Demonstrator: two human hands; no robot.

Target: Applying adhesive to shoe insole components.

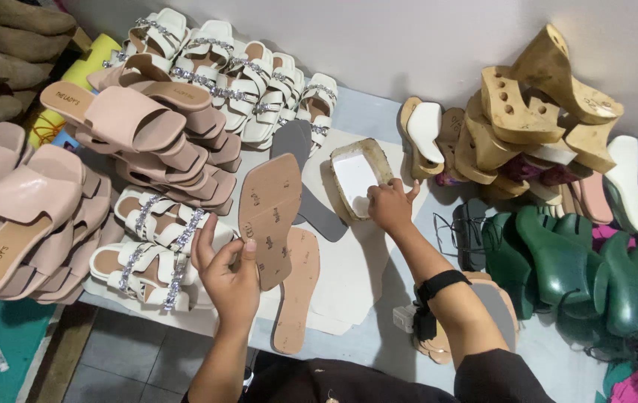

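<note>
Tan insole point(269, 216) being pinched upright in left hand point(231, 272), underside exposed, while right hand point(390, 205) is dipping closed fingers into glue tray point(341, 153).

Even, moderately bright indoor light falls from above and slightly behind the camera. The pale wall point(423, 45) is washed light with no hard hotspot. Soft shadows collect beneath the stacked pink sandals point(140, 127) and behind the wooden wedge soles point(535, 104). The rhinestone straps of the white sandals point(222, 71) give small glints. The green shoe lasts point(580, 269) show dull sheen along their curved tops. Focus is fair at centre, where the tan insole point(270, 216) reads clearly. Wide-angle distortion bends the table edge, and detail softens toward the corners, darkest at lower right and upper left.
</note>
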